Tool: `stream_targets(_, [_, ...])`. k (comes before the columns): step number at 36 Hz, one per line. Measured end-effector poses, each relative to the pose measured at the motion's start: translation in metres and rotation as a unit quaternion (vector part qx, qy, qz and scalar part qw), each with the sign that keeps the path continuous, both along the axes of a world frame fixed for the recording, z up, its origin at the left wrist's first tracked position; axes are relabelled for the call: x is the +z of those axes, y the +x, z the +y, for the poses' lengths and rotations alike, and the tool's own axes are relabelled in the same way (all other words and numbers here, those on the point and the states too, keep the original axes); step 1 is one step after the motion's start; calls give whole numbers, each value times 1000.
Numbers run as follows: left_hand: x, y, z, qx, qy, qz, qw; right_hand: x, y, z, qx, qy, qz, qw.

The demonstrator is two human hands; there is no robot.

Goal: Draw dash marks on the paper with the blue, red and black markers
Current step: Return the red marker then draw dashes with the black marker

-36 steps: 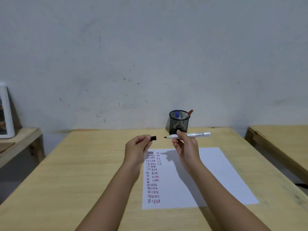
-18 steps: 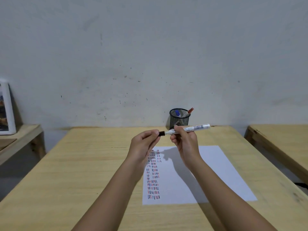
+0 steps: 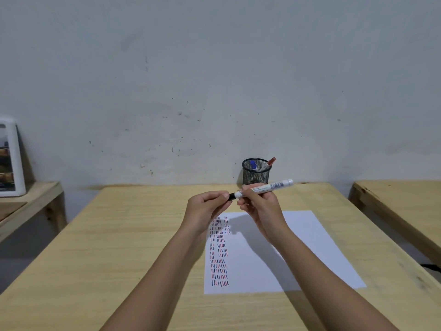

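My right hand (image 3: 261,207) holds the black marker (image 3: 272,187) level above the table, its white barrel pointing right. My left hand (image 3: 205,209) pinches the black cap (image 3: 231,196), which sits on the marker's tip. Below the hands lies the white paper (image 3: 307,254) with columns of blue, red and black dash marks (image 3: 219,254) along its left side. A black mesh pen cup (image 3: 255,174) stands behind, holding the blue marker (image 3: 253,165) and the red marker (image 3: 269,163).
The wooden table (image 3: 119,247) reaches to the wall. A second wooden table (image 3: 401,204) stands at the right and a low wooden shelf (image 3: 28,199) with a white framed picture (image 3: 10,158) at the left.
One second ago the cap was apart from the bare tip. My left hand has since brought the cap onto the marker's tip, and both hands have closed together.
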State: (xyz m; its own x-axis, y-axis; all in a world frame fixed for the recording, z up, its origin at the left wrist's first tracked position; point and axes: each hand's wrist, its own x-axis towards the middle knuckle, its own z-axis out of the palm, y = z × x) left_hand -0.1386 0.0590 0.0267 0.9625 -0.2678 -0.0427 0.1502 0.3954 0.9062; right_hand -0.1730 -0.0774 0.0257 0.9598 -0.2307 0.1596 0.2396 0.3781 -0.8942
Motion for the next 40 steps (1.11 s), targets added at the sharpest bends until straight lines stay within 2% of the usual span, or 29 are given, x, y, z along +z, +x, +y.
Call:
stream_targets(3, [3,2,6,10,4,-1,1000,4,-3,-5,13,-24,13,1000])
stream_targets(8, [10,11,20,24,2,-5,1000,8,-4,-23,-22,42,15,999])
stream_targets(10, [13,15,25,31,3,-15,999,10,-7,-34,-16,20,12,1000])
stream_targets(14, [26,22,29,42,14,-50,998,12,-9,-49,19,-116,9,993])
stream_targets(18, [45,26,19,39,61,-108,992,18,-8,-55,40,-307,37,950])
stream_targets(25, [70,38,-13,22,179,-228,957,20,6,-50,34,-450,24,892])
stream_targets(33, [88,58,-55,-15,277,-355,893,30,33,-61,-2,-443,17,897])
stream_targets(40, [57,103,-63,41,316,-327,890,66,66,-96,-137,-385,-39,912])
